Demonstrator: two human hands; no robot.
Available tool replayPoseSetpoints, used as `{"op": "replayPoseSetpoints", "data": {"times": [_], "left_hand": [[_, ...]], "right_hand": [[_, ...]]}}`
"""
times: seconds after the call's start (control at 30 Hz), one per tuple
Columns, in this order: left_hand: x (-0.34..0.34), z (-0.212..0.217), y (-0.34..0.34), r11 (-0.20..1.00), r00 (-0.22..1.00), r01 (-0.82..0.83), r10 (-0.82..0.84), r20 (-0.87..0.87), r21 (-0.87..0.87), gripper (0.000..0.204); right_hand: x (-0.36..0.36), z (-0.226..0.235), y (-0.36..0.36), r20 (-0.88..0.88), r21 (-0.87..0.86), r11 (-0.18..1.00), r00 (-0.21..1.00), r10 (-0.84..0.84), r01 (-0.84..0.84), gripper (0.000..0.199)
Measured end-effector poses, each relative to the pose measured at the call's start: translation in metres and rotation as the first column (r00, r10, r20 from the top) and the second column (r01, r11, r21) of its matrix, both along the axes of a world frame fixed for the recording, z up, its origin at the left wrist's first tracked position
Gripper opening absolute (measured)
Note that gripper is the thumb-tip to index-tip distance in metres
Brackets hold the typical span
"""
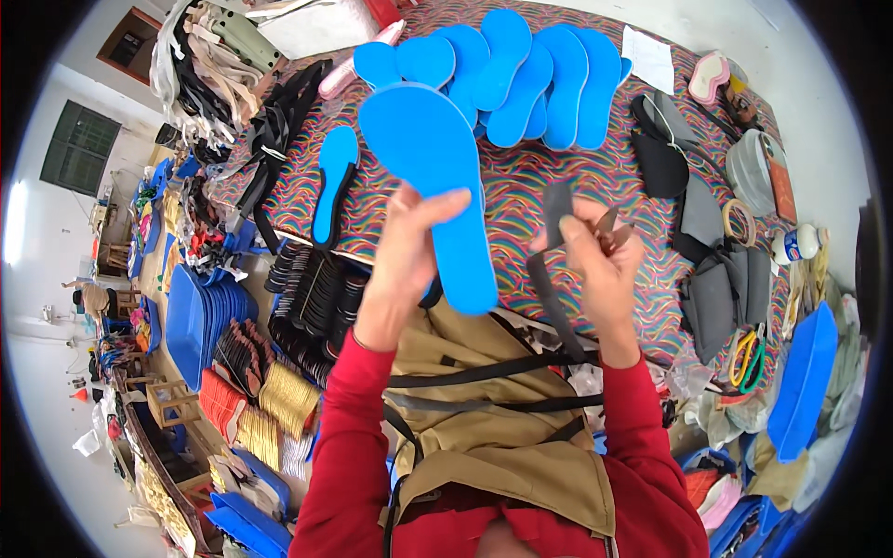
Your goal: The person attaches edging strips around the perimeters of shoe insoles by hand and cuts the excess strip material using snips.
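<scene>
A bright blue insole (pixel 419 135) is in my left hand (pixel 402 246), the thumb pressed on its upper face and the fingers behind it. It is held above the patterned tabletop, wide end pointing away from me. To the right, my right hand (pixel 600 265) pinches a narrow dark grey strip (pixel 551 302) between thumb and fingers, and the strip's tail hangs down towards my apron. A brown pointed piece (pixel 614 232) also shows among those fingers; its kind is unclear. Beyond my hands lie several more blue insoles (pixel 507 60), overlapping. Another, with a black strip along its edge (pixel 335 186), lies left.
Black straps (pixel 279 139) hang over the table's left part. Grey and black fabric pieces (pixel 712 298) lie at the right, near yellow- and green-handled tools (pixel 747 361), a tape roll (pixel 739 223) and a white container (pixel 755 172). Stacked blue trays (pixel 200 325) stand at the left.
</scene>
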State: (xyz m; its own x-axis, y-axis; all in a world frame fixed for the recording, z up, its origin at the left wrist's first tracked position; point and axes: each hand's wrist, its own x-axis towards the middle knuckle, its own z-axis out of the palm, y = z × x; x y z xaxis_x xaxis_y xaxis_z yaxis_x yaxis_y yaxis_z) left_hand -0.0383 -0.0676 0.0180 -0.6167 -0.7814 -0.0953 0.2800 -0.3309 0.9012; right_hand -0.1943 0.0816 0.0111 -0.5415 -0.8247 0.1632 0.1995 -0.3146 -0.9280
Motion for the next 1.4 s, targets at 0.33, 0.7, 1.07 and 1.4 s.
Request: {"op": "replayPoseSetpoints", "data": {"times": [0.33,0.7,1.07,1.4], "left_hand": [[0.008,-0.013,0.086,0.986,0.990,-0.137,0.138,-0.003,0.095,0.026],[0.009,-0.018,0.095,0.982,0.990,-0.138,0.136,0.027,0.127,0.024],[0.009,-0.020,0.096,0.989,0.992,-0.111,0.105,0.069,0.095,0.023],[0.006,-0.021,0.097,0.977,0.980,-0.199,0.197,0.028,0.077,0.024]], "right_hand": [[0.035,-0.032,0.017,-0.025,0.088,0.996,0.999,-0.033,0.035,0.017],[0.044,-0.038,0.024,-0.039,0.076,0.997,0.999,-0.016,0.019,0.025],[0.046,-0.045,0.023,0.163,0.078,0.995,0.983,-0.081,0.069,0.019],[0.048,-0.041,0.023,0.116,-0.001,0.989,0.982,-0.149,0.150,0.014]]}}
